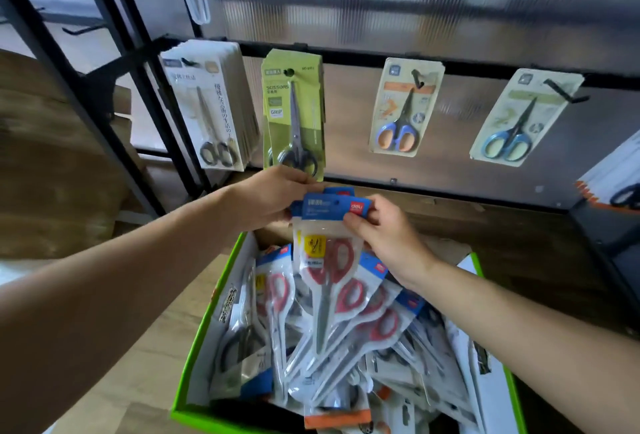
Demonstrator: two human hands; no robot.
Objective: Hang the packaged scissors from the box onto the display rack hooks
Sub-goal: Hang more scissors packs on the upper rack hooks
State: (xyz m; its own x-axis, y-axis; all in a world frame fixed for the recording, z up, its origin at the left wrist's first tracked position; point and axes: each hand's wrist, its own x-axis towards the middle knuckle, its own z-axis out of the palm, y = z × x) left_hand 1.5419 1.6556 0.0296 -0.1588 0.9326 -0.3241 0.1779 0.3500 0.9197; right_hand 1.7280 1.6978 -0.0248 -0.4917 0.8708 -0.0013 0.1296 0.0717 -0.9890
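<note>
Nearest the lens: your left forearm, running in from the lower left of the frame up to your left hand (270, 198), whose fingers curl round the top left corner of a held pack of red-handled scissors (325, 260). Your right hand (384, 236) comes in from the lower right and pinches the blue header of the same pack, thumb on its face beside the red logo. More than one blue header shows staggered there, so you probably hold a few packs together; exact count cannot be told. The pack hangs blades-down at frame centre, above the green-rimmed box (204, 322), which lies below it full of similar packs heaped loosely. Above, across the middle of the frame, the black rack bar (346, 54) carries four hooks, each loaded: white packs (207, 111) at left, a green pack (294, 115) just above your left hand, then an orange-handled pack (401, 108) and a blue-handled pack (519, 115) to the right. One bare hook (83, 30) shows at upper left. Judgement: step in hand is squaring the headers after lifting them from the box; hanging not yet done. Next move calls for choosing a hook with room, lining the header holes up together, and sliding them over the upturned tip.
</note>
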